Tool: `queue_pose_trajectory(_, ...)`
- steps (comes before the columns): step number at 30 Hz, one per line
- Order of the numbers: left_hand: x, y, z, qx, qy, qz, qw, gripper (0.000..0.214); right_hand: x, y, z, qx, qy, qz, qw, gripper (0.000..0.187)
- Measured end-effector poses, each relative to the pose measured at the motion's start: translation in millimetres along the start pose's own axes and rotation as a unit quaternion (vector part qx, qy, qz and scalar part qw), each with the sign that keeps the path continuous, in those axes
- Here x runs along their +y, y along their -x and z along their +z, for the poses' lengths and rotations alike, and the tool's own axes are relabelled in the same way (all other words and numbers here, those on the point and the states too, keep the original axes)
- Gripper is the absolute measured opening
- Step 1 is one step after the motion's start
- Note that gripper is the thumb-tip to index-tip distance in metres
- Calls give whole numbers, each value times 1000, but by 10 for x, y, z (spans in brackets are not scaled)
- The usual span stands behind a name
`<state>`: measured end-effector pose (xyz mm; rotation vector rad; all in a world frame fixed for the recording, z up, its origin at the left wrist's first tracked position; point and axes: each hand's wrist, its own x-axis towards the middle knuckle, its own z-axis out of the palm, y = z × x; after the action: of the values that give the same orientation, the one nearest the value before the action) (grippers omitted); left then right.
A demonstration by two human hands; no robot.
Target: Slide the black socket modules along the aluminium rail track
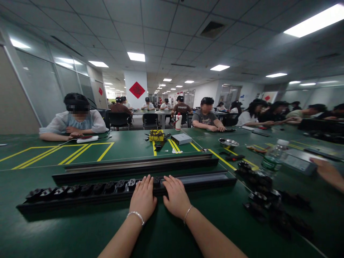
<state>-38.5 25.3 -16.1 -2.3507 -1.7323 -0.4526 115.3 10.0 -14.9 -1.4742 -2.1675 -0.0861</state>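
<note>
A long black metal channel (212, 183) lies across the green table in front of me. Several black socket modules (86, 189) sit in a row in it, from its left end to about its middle. My left hand (143, 199) lies flat over the channel, its fingers stretched forward across the row. Beside it, my right hand (176, 197) rests on the channel with its fingers extended. One dark module (156, 182) shows between the two hands. The right part of the channel holds no modules. What lies beneath my fingers is hidden.
Behind the channel lies another long black rail (145, 164). To the right are a heap of loose black modules (258, 190), a water bottle (272, 159), a metal bowl (228, 142) and a grey box (299, 163). A co-worker's hand (329, 170) reaches in at the right edge.
</note>
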Motion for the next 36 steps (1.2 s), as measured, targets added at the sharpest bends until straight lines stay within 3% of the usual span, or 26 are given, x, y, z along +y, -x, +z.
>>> queue_pose_trajectory(36, 24, 47, 5, 25, 16, -10, 1000, 50, -13, 0, -2, 0, -9, 4, 1000, 40)
